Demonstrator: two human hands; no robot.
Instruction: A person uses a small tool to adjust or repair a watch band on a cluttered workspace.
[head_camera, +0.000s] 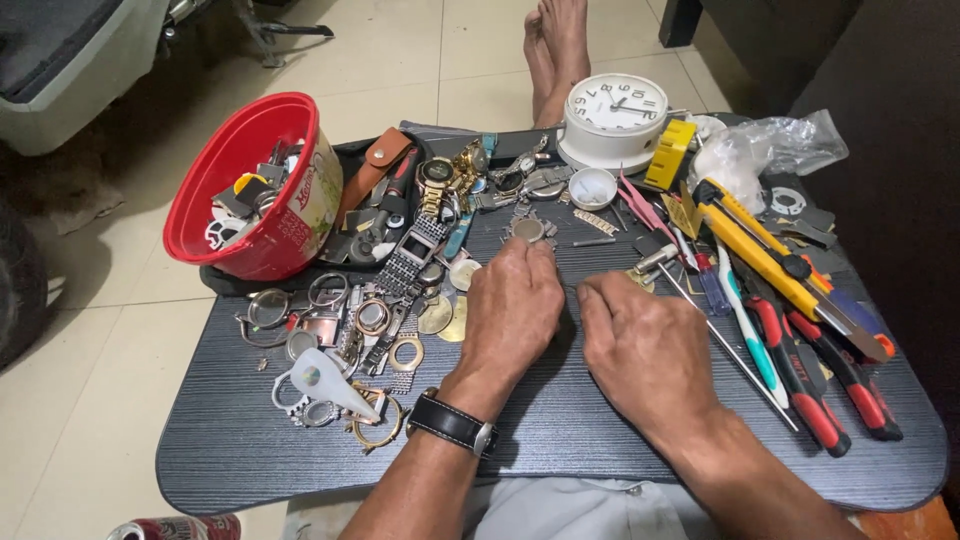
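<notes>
Beyond both hands (575, 325), round watch case (528, 230), face-up.

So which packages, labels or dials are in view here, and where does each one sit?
Red tub: far left of the tray, tilted, round, with a pale printed label.
White clock: far edge, round, with a dial and dark hands.
Clear plastic bag: far right, crumpled.
Can: on the floor at the near left, red and silver.
</notes>
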